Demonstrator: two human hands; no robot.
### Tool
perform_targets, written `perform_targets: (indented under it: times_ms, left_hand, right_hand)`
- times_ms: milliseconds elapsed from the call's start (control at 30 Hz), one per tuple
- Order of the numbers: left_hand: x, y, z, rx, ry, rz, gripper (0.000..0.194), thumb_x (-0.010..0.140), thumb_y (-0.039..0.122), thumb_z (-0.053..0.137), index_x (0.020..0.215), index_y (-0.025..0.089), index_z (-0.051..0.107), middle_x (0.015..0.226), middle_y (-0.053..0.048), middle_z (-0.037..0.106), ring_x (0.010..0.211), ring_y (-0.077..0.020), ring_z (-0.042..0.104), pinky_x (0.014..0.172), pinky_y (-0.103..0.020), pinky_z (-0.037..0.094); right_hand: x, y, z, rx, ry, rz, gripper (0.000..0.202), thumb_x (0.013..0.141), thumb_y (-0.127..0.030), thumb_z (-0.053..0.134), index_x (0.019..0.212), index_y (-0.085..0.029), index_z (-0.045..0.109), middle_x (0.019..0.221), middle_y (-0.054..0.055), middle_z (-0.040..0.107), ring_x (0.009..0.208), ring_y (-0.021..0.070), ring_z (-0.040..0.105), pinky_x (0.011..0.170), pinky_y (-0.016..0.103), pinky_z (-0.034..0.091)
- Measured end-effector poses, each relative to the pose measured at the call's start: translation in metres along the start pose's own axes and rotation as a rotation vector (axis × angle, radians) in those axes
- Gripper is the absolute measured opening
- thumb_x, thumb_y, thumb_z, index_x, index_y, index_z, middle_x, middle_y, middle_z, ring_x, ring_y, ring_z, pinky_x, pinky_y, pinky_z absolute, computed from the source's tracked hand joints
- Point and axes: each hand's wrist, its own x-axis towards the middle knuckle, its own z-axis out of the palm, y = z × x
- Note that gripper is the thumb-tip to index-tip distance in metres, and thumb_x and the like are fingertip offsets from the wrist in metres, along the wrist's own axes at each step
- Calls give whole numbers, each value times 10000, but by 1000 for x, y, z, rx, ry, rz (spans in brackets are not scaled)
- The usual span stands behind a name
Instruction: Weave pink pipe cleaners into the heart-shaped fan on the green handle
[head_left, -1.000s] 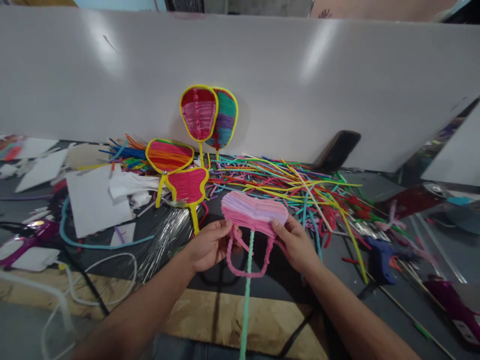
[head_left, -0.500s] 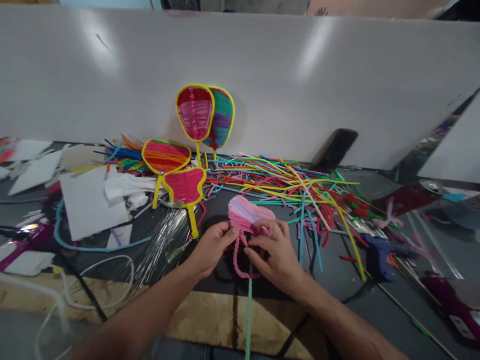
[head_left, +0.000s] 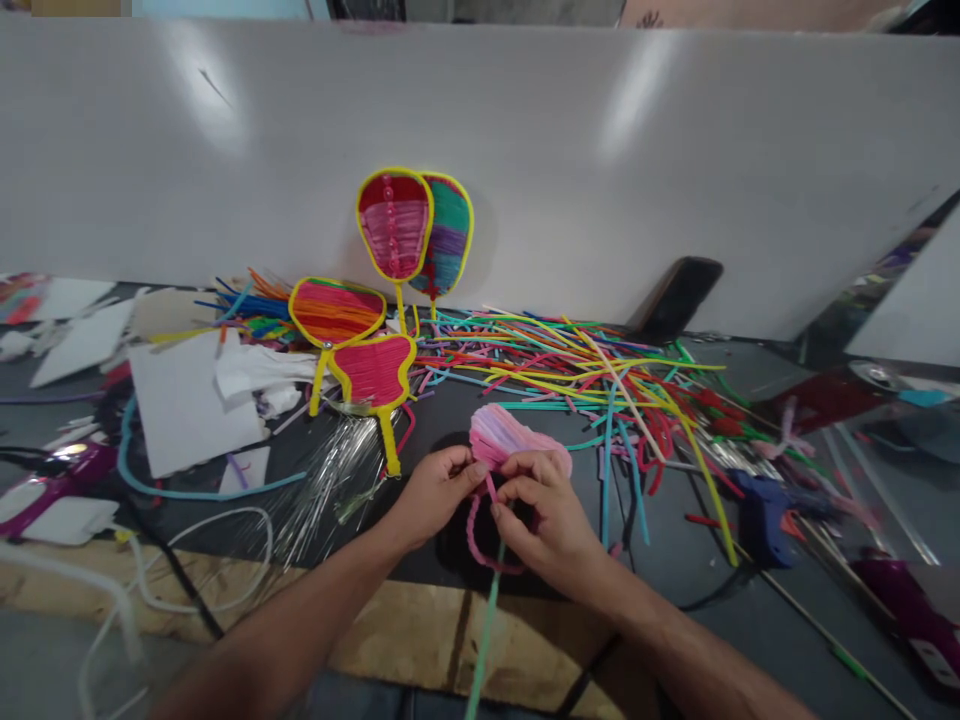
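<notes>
Between my hands is a pink and lilac fuzzy piece [head_left: 517, 436] of pipe cleaners laid side by side, with a twisted pink loop [head_left: 475, 540] hanging below it. My left hand [head_left: 442, 492] pinches the piece at its lower left edge. In my right hand [head_left: 544, 510], thumb and fingers close on a short pink pipe cleaner end [head_left: 491, 486] near the left fingertips. A light green pipe cleaner [head_left: 486, 640] runs down from the loop toward me. My right fingers hide part of the loop.
Finished yellow-rimmed fans [head_left: 394, 225] lean against the white board [head_left: 540, 180] or lie on the table. Loose pipe cleaners [head_left: 540, 350] spread behind my hands. A phone [head_left: 681, 298] leans at right, near a blue glue gun [head_left: 765, 520]. Silver tinsel strands [head_left: 326, 490] lie left.
The pink piece has shifted slightly right and down and turned a little. My right fingers have moved down along the pink end, which now shows stretched between both hands.
</notes>
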Motion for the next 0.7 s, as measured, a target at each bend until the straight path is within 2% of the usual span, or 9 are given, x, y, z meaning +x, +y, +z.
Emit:
perform_targets:
  times_ms: [100,167,267,333,433,533,600,700]
  left_hand:
    - [2,-4,-3,-71,8,-18,275,771,400,588,768,128,623,663,11,562,616,-112,457,611,-218,371]
    - [3,-7,-6,-152,47,-43,275,760,403,604,767,128,616,669,6,575,618,-112,472,628,-225,384]
    - [5,-8,-10,-238,120,-68,287,727,411,642,698,129,594,622,6,566,589,-108,483,605,-223,386]
    - [5,-7,-11,-276,147,-70,296,701,416,668,666,133,589,615,0,581,587,-110,502,611,-224,396]
    - [4,-2,-10,-325,163,-81,291,667,414,699,658,140,602,598,-3,604,580,-111,522,606,-217,405]
    - [3,1,-10,-358,153,-95,289,659,418,706,670,146,607,585,-1,614,557,-105,526,579,-208,400]
    - [3,2,-11,-359,126,-102,292,663,422,704,681,148,607,596,3,620,566,-106,536,593,-212,409]
    - [5,2,-14,-272,95,-91,275,658,394,718,699,141,619,637,6,635,638,-123,567,654,-228,429]
  right_hand:
    - [3,2,-10,-37,-4,-56,59,780,-209,583,808,-230,631,942,48,575,960,210,499,852,381,378]
    - [7,9,-22,-32,111,-28,119,801,-239,572,905,-244,628,980,56,572,997,222,494,889,404,364]
    - [15,28,-37,107,390,195,222,824,-314,546,1034,-251,585,1077,67,555,1034,230,493,884,397,385]
    - [20,41,-41,321,470,369,295,814,-376,564,1084,-258,557,1083,49,566,999,205,520,850,359,418]
    - [23,51,-36,688,430,503,337,747,-426,644,1036,-261,590,1073,17,599,964,167,553,835,301,442]
    - [23,49,-29,963,249,601,343,694,-427,702,984,-257,635,967,6,657,794,151,607,732,293,488]
    - [22,45,-28,1069,164,622,337,685,-422,713,969,-250,656,883,5,682,703,149,617,668,297,501]
    - [21,42,-31,1125,164,602,324,694,-404,714,973,-246,666,841,4,697,684,153,626,647,293,501]
